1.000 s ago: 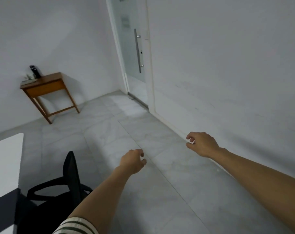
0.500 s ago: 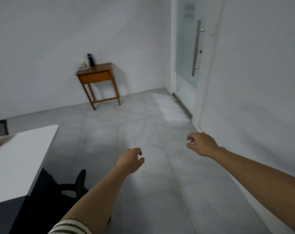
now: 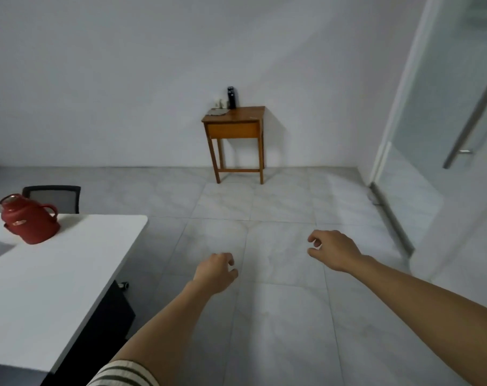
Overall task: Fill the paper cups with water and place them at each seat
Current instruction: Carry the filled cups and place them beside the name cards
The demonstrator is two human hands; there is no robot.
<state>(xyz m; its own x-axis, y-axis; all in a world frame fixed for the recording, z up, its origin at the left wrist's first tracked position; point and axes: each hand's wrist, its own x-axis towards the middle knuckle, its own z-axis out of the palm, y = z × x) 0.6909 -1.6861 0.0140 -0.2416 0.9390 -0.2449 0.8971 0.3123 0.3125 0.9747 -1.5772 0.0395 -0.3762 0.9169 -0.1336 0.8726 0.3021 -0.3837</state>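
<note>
Loosely curled and empty, left hand (image 3: 215, 271) and right hand (image 3: 332, 250) hover over grey floor tiles (image 3: 278, 316). Left of them on the white tabletop (image 3: 69, 263) stands a glossy red thermos jug (image 3: 27, 222): rigid, likely heavy if full, best taken by its looped handle (image 3: 50, 209). Paper cups I cannot make out.

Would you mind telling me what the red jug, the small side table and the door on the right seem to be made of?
The red jug looks like plastic or enamelled metal, with a satin sheen; I cannot tell which. The side table seems varnished wood: warm brown, slightly glossy. The door appears frosted glass, translucent, with a brushed-metal handle.
</note>
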